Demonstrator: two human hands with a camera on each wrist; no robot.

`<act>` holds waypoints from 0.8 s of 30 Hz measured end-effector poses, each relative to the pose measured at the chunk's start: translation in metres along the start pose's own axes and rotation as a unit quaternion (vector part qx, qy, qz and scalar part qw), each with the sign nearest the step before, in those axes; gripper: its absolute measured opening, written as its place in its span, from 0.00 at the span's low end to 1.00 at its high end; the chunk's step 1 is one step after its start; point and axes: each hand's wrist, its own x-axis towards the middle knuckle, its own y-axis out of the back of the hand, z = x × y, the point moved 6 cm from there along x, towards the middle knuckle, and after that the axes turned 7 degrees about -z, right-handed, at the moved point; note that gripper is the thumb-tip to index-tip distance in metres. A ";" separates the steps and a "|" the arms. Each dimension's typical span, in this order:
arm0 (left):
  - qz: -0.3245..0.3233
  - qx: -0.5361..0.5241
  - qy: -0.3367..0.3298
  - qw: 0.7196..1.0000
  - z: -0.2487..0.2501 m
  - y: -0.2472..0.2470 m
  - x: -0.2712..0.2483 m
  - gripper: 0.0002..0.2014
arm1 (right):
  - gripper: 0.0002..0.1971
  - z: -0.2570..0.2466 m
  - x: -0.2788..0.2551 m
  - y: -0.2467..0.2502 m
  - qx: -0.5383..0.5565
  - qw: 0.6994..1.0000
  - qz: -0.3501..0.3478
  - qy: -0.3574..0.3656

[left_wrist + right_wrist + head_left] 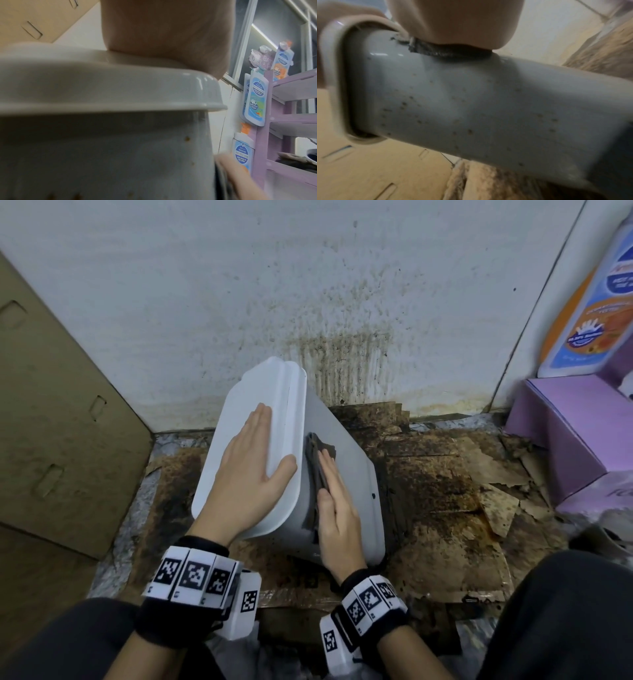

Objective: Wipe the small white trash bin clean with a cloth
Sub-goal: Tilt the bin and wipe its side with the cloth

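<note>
The small white trash bin (346, 474) stands tilted to the left on stained cardboard, its lid (236, 419) on. My left hand (250, 460) lies flat on the lid with straight fingers, thumb at the lid's right edge. My right hand (334, 498) presses a dark grey cloth (317, 453) flat against the bin's side wall just below the lid rim. In the right wrist view the cloth (447, 50) sits squeezed under my palm, and the bin wall (471, 108) shows many small brown specks. In the left wrist view the lid (102, 88) and the spotted wall (120, 155) fill the frame.
A dirty white wall (308, 285) rises behind the bin. A flattened cardboard box (51, 405) leans at the left. Torn, stained cardboard (445, 491) covers the floor. A purple shelf unit (565, 433) with hanging sanitizer pouches (596, 302) stands at the right. My knees frame the bottom.
</note>
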 end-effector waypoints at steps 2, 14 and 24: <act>0.002 -0.004 0.001 1.000 -0.001 0.001 0.000 0.46 | 0.26 0.021 -0.010 0.007 -0.003 1.000 0.014 -0.019; 0.025 -0.006 -0.011 1.000 0.004 0.000 0.003 0.45 | 0.25 0.117 -0.054 0.048 0.040 0.953 0.126 -0.273; 0.020 0.003 -0.008 1.000 0.006 0.000 0.003 0.47 | 0.30 0.098 -0.042 0.037 0.073 0.943 0.165 -0.278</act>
